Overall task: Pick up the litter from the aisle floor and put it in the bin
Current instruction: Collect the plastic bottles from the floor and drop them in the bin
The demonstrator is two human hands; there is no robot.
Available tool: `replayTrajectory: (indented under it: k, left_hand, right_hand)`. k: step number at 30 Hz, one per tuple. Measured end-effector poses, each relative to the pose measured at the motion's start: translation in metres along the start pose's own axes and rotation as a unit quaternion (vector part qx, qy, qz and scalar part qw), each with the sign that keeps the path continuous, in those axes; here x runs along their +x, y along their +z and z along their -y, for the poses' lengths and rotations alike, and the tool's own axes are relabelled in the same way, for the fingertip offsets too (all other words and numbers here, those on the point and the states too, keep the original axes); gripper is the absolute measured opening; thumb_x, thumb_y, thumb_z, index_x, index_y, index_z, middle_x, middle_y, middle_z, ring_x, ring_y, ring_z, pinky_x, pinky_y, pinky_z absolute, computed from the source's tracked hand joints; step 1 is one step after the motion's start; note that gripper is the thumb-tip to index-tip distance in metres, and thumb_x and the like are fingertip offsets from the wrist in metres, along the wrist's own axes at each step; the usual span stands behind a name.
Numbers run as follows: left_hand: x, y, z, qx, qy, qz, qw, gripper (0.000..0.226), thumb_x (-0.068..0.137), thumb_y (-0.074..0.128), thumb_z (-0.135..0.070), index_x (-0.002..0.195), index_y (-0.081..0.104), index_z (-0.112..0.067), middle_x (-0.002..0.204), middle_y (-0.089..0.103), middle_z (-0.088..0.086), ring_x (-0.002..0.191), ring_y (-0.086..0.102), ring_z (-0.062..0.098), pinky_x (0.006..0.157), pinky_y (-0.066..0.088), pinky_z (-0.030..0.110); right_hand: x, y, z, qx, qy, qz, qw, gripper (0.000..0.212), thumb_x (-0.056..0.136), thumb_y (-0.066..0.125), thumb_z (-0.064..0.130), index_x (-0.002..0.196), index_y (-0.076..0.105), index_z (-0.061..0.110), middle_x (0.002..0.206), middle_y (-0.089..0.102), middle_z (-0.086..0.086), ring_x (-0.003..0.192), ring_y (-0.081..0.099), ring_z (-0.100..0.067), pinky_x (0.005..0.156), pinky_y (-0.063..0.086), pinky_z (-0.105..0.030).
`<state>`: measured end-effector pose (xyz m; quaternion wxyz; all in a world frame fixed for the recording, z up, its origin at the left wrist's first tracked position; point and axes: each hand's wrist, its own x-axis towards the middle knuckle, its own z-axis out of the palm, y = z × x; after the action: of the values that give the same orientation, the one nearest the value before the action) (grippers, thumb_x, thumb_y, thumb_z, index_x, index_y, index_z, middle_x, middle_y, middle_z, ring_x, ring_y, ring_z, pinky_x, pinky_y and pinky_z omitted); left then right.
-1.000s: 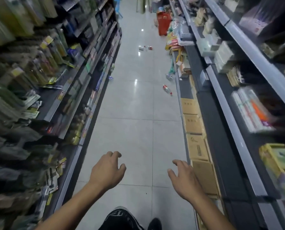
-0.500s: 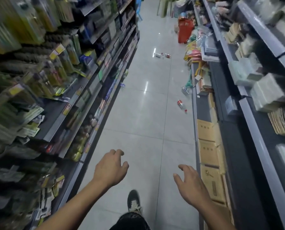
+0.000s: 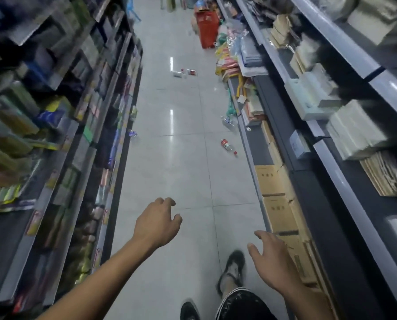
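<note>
ahead on the floor (image 3: 174,172) — a bottle (image 3: 228,146), both hands empty.

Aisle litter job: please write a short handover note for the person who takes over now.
Left hand: empty, fingers loosely curled. Right hand: empty, open.
Litter on the floor: a red-labelled bottle by the right shelf base, a clear wrapper beyond it, a small piece by the left shelf, a cluster of bottles farther up mid-aisle.
Red bin: far end, right side.
Done: nothing picked up.
Left: collect every piece and put it in the bin.
</note>
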<state>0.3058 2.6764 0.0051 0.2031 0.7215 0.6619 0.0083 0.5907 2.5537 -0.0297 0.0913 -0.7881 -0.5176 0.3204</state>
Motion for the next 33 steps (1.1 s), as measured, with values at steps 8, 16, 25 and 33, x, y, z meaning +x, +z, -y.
replayTrajectory:
  k: [8, 16, 25, 33]
  left_hand:
    - [0.148, -0.005, -0.065, 0.025, 0.014, 0.007, 1.000, 0.046, 0.092, 0.047, -0.044, 0.134, 0.052, -0.027, 0.125, 0.058, -0.007, 0.108, 0.058, 0.013, 0.080, 0.053, 0.034]
    - [0.242, -0.032, -0.088, 0.010, -0.039, -0.010, 0.999, 0.048, 0.090, 0.046, -0.046, 0.134, 0.052, -0.027, 0.123, 0.058, -0.005, 0.109, 0.058, 0.015, 0.083, 0.054, 0.037]
    - [0.332, -0.070, -0.036, -0.021, -0.128, -0.042, 0.991, 0.048, 0.091, 0.048, -0.045, 0.134, 0.053, -0.026, 0.127, 0.059, -0.002, 0.112, 0.058, 0.018, 0.086, 0.052, 0.036]
    - [0.473, -0.126, 0.039, -0.032, -0.137, -0.046, 0.989, 0.048, 0.090, 0.049, -0.045, 0.134, 0.053, -0.025, 0.126, 0.059, -0.002, 0.115, 0.057, 0.019, 0.089, 0.051, 0.037]
  right_hand:
    - [0.158, -0.059, 0.003, 0.022, 0.006, -0.008, 1.000, 0.050, 0.100, 0.048, 0.042, 0.146, 0.044, 0.023, 0.147, 0.048, 0.003, 0.135, 0.042, -0.018, 0.108, 0.040, -0.036]
    - [0.308, -0.117, 0.050, -0.004, -0.057, 0.041, 0.998, 0.051, 0.101, 0.047, 0.044, 0.146, 0.044, 0.021, 0.148, 0.047, 0.000, 0.135, 0.042, -0.020, 0.109, 0.040, -0.038]
    - [0.440, -0.125, 0.158, -0.051, -0.136, 0.082, 0.986, 0.051, 0.102, 0.047, 0.045, 0.147, 0.043, 0.021, 0.149, 0.047, 0.001, 0.136, 0.043, -0.019, 0.108, 0.041, -0.037]
    - [0.546, -0.117, 0.255, -0.081, -0.124, 0.099, 0.984, 0.051, 0.101, 0.047, 0.046, 0.146, 0.044, 0.023, 0.148, 0.047, 0.002, 0.135, 0.043, -0.018, 0.108, 0.041, -0.037]
